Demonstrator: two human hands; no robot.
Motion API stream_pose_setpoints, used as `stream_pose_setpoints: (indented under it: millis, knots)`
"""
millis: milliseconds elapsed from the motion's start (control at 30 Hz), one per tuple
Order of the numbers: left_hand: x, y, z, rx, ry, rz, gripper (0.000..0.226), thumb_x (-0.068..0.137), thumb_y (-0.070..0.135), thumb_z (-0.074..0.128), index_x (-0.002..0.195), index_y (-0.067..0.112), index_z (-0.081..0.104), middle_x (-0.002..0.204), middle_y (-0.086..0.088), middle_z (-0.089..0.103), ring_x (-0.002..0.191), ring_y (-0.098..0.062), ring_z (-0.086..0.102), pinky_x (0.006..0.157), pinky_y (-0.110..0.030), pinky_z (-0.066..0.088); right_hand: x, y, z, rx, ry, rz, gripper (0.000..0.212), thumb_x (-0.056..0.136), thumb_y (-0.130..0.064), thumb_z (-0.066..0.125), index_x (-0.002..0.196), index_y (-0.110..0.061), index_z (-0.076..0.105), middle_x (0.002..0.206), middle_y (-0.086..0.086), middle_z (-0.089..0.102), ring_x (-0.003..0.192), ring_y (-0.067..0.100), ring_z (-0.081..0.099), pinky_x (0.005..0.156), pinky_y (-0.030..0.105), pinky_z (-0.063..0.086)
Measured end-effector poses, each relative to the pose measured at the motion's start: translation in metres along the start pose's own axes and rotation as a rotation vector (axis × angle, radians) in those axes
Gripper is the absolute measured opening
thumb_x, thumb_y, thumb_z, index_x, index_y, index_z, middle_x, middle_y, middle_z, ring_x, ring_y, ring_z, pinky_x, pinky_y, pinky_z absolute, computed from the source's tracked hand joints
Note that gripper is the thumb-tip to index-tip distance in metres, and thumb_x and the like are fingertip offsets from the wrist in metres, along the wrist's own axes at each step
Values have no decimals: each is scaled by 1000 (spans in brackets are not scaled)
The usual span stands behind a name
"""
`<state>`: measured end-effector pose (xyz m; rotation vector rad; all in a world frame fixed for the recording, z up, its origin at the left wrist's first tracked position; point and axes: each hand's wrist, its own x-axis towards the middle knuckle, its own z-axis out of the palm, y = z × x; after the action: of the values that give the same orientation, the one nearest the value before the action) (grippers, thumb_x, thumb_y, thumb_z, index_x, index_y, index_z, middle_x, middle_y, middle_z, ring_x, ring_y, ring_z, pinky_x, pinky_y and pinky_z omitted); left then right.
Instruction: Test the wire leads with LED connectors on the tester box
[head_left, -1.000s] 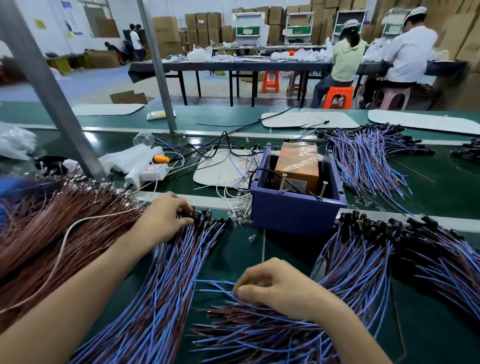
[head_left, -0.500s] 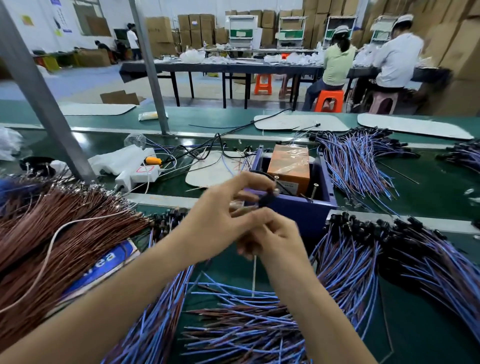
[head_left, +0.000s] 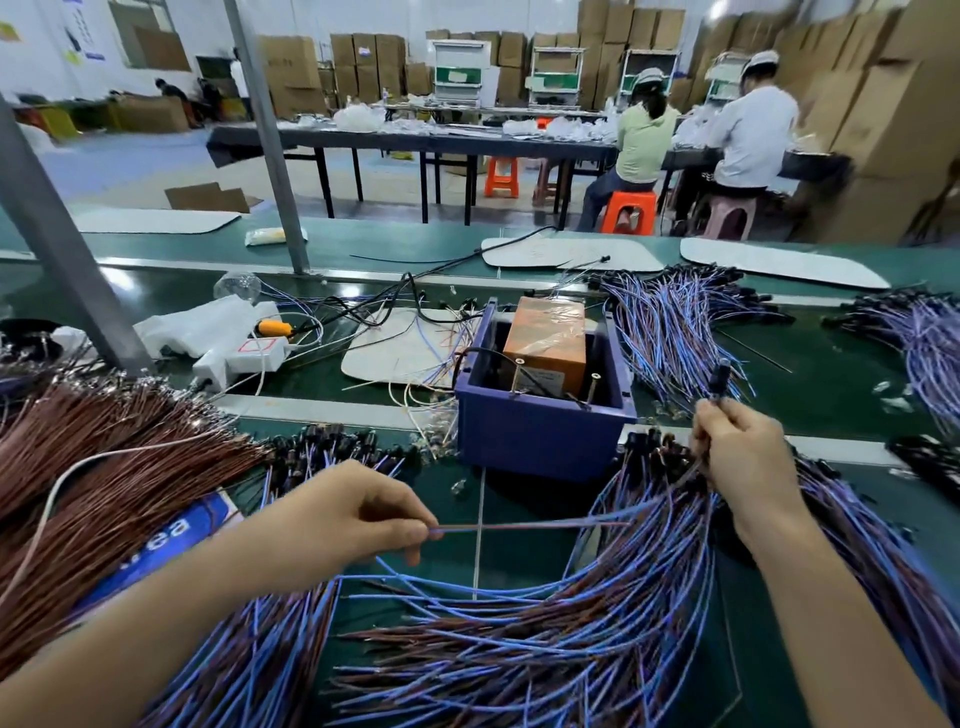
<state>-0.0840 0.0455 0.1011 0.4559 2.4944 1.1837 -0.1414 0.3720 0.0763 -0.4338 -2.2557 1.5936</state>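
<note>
Half a second ago the two hands met in front of the blue box (head_left: 540, 441); now they are spread apart. The left hand (head_left: 358, 514) has dropped toward the near edge of the worktop and pinches the bare end of a single wire (head_left: 530, 526). The right hand (head_left: 743, 452) has swung to the right of the box, gripping the wire's other end, its black connector (head_left: 721, 376) sticking up. The wire now stretches between them.
</note>
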Motion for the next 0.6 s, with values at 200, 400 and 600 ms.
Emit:
stream_pose_setpoints:
  millis: [200, 400, 600]
  knots:
    - [1, 6, -15, -4, 99, 20, 12, 89, 10, 64, 85, 14, 74, 69, 2, 72, 57, 0, 56, 56, -10, 41, 9, 6, 11, -529, 4, 13, 31, 92, -32, 60, 74, -8, 61, 85, 17, 66, 77, 31, 55, 66, 34, 39]
    - [13, 15, -12, 24, 138, 108, 10, 88, 15, 65, 86, 17, 75, 72, 4, 73, 62, -11, 62, 64, -25, 52, -48, -41, 39, -373, -20, -198, 68, 88, -43, 64, 144, -11, 40, 137, 9, 45, 120, 26, 51, 101, 40, 42]
    - [35, 22, 0, -71, 255, 197, 3, 85, 11, 69, 85, 14, 71, 61, 4, 68, 54, -6, 57, 56, -15, 46, -115, -51, 92, -33, -405, -392, 17, 90, -20, 66, 106, -21, 72, 89, -9, 72, 83, 2, 65, 78, 15, 50]
